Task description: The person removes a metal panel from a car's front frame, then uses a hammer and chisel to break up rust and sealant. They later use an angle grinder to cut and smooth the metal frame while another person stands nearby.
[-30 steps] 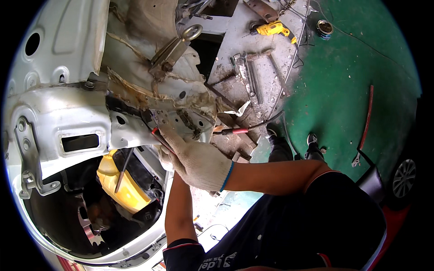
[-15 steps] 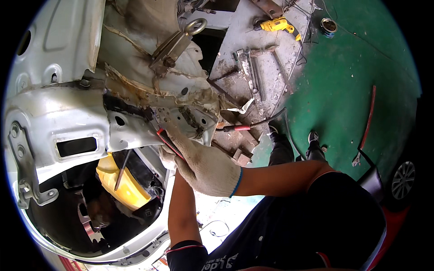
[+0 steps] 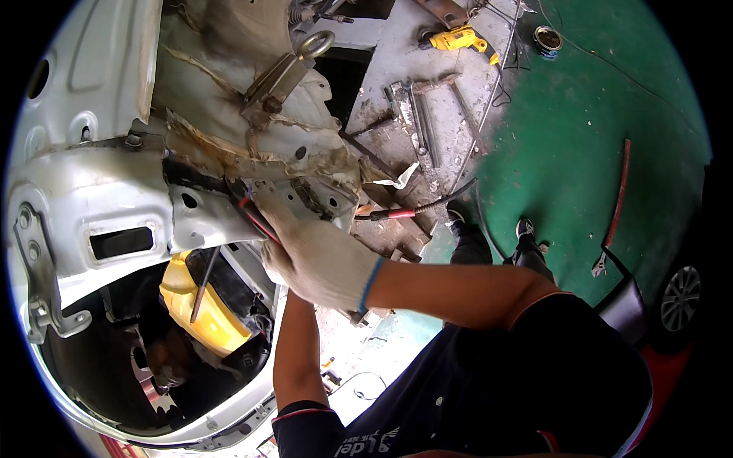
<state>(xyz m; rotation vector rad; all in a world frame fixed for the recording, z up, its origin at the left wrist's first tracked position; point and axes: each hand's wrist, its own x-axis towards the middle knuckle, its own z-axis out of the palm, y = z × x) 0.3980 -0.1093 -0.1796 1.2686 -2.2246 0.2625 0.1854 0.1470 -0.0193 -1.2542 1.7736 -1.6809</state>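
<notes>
My right hand (image 3: 317, 256), in a cream knitted glove with a blue cuff, is closed round a slim tool (image 3: 261, 221) with a red and black handle. The tool lies against the bare metal of a cut car body panel (image 3: 206, 217), beside a dark seam. Its working end is hard to make out. My left forearm (image 3: 295, 347) rises from the lower edge to behind the right glove. That glove hides my left hand, so its fingers do not show.
A clamp with a metal ring (image 3: 315, 44) grips the torn sheet metal. A yellow power drill (image 3: 462, 38), rusty bars (image 3: 424, 114) and a red-sleeved hose (image 3: 397, 214) lie beyond. A yellow panel (image 3: 202, 305) shows in the body opening. A red-handled wrench (image 3: 620, 198) rests on the green floor.
The whole view has shifted slightly, with the car body now further left. My right hand and the tool have moved left and a little farther up along the panel.
</notes>
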